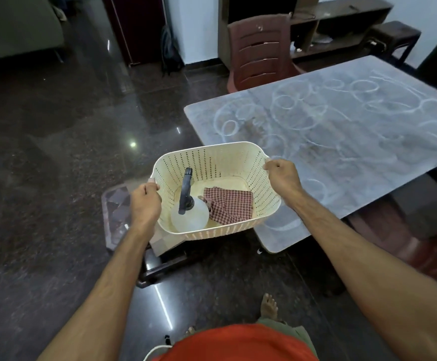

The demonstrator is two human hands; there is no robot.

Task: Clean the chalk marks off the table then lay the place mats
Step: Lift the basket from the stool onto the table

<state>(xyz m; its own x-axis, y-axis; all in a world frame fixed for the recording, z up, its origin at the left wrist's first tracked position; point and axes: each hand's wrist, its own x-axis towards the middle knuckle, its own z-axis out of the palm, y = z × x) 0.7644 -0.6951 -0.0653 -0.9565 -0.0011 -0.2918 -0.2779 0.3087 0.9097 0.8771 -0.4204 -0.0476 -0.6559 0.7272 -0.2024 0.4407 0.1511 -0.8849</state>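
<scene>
I hold a cream perforated plastic basket (212, 162) in the air in front of me, beside the table's near left corner. My left hand (145, 204) grips its left rim and my right hand (282, 175) grips its right rim. Inside lie a clear spray bottle (190, 217) with a black nozzle and a red-and-white checked cloth (231, 204). The grey table (342, 157) to the right is covered in white chalk marks (292, 113), mostly circles and loops. No place mats are in view.
A brown plastic chair (261, 53) stands at the table's far end. A low dark stool (118, 212) with a patterned top sits under the basket. The floor is dark polished stone. A dark shelf unit (342, 24) lines the far wall.
</scene>
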